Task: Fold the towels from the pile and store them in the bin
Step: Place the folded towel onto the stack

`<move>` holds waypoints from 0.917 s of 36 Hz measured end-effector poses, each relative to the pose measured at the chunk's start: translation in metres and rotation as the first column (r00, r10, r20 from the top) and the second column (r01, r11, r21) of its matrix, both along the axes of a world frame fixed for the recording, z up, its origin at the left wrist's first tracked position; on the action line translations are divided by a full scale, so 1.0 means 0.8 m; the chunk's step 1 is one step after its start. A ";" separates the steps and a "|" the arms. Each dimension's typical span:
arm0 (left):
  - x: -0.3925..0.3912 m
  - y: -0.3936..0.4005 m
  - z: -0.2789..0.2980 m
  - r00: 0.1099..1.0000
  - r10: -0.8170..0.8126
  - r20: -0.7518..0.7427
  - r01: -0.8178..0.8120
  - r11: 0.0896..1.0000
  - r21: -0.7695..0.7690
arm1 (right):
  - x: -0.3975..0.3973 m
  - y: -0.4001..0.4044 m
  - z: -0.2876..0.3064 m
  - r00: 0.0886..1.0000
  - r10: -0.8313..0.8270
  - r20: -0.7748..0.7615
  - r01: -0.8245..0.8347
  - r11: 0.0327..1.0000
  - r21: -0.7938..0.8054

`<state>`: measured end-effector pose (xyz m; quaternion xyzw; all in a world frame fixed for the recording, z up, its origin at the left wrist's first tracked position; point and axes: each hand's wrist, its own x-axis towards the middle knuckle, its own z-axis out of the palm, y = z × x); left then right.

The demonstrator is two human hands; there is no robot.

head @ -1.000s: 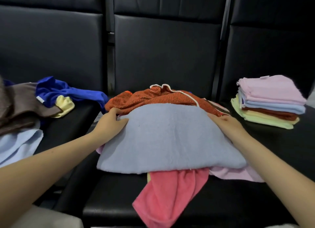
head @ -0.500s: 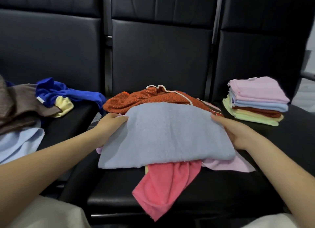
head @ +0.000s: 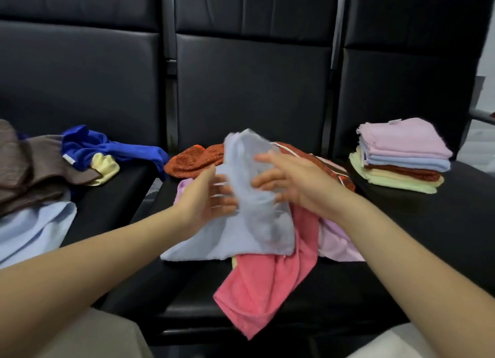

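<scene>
A light blue towel [head: 241, 239] lies on top of the loose pile on the middle black seat [head: 334, 298], its right part lifted and blurred between my hands. My right hand [head: 297, 186] holds that raised flap from the right. My left hand [head: 206, 199] meets it from the left with fingers spread against the cloth. Under it lie an orange-red towel [head: 192, 162], a pink towel [head: 267, 285] hanging over the seat's front edge, and a lilac towel [head: 337, 242]. No bin is in view.
A neat stack of folded towels [head: 401, 156] sits on the right seat. On the left seat lie unfolded cloths: a royal blue one [head: 107, 148], a brown one [head: 32, 164], a yellow one [head: 104, 167] and a pale blue one [head: 32, 229]. Black seat backs rise behind.
My hands left the towel's far corners and came together at the middle. The right side of the light blue towel rose and swung leftward.
</scene>
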<state>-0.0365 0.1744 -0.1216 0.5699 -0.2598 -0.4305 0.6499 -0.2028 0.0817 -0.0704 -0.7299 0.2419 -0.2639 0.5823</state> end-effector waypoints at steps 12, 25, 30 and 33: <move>-0.024 -0.018 -0.006 0.973 0.135 0.185 -0.163 0.976 0.146 | 0.012 -0.038 -0.060 0.892 -0.438 -0.114 0.281 0.733 -0.619; 0.043 0.032 0.025 0.895 0.258 0.365 -0.313 0.944 0.100 | 0.039 -0.014 -0.062 0.923 -0.357 -0.144 0.240 0.826 -0.511; 0.066 0.056 0.004 0.918 0.084 0.389 -0.229 0.911 0.343 | 0.044 0.002 -0.061 0.844 -0.437 -0.312 0.139 0.740 -0.659; 0.070 0.061 -0.004 0.907 0.005 0.421 -0.203 0.880 0.429 | 0.042 0.002 -0.060 0.850 -0.428 -0.306 0.124 0.728 -0.674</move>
